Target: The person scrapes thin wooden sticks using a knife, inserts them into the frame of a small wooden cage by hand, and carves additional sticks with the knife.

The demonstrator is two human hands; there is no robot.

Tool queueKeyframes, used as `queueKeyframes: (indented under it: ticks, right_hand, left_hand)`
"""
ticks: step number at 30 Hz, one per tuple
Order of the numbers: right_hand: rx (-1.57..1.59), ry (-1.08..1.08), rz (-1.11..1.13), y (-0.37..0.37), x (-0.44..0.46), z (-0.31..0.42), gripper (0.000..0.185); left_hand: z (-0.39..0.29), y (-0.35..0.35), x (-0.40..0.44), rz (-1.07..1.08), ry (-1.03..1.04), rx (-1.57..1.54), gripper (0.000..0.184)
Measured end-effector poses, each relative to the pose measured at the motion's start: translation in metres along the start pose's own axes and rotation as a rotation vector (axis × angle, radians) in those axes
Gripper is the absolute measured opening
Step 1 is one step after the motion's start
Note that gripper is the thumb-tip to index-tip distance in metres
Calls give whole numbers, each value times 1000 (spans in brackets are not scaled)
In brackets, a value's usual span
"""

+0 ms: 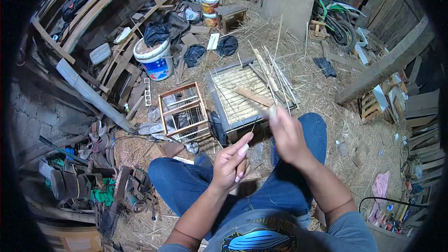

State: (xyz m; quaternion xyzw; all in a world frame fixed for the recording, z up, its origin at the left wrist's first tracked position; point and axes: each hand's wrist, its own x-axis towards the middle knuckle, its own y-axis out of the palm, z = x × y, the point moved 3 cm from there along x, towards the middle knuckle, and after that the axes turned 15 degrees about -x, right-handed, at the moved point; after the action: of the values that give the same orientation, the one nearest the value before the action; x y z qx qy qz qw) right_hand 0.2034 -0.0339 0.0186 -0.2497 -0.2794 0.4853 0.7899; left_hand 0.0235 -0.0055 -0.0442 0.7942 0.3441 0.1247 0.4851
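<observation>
Above my lap, my left hand [231, 164] pinches a thin stick [254, 126] between thumb and fingertips, its far end pointing up and away. My right hand [285, 135] is closed just to the right and farther forward, blurred by motion; what it grips is too smeared to make out. Beyond the hands stands a low slatted table [235, 95] with a dark frame. A flat piece of wood [254, 96] and a bundle of sticks [270, 72] lie on it. Left of the table is a small wooden frame cage [183, 111] with thin bars.
A white and blue bucket [156, 63] with a black bag stands at the upper left. Behind are stacked paint tubs [210, 4] and a small stool [231, 11]. A motorbike wheel [343, 32] and slanted post [387, 60] are right. Tools [135, 191] lie lower left.
</observation>
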Motion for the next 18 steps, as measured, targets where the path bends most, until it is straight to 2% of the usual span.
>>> queueKeyframes:
  ticks: [1,3,6,10,13,15,18]
  right_hand:
    - [-96,-169,-55,4,-9,3,21]
    - [-313,-291,-58,9,-29,9,19]
    - [-365,-384,-83,15,-38,7,17]
    - [-429,-270,-110,1,-24,-4,17]
    - [-453,-263,-102,-5,-21,-4,22]
    - [-408,-384,-46,3,-32,10,21]
    - [-403,-415,-31,9,-35,10,19]
  left_hand:
    - [-1,0,1,-2,6,0,42]
    - [-1,-1,2,-21,23,-58,41]
    - [2,1,2,53,14,-122,40]
    - [3,2,-1,58,-9,-154,40]
    - [5,-4,-2,32,11,-166,42]
    - [6,-6,-3,9,31,-143,43]
    - [5,-4,-3,-3,20,-135,44]
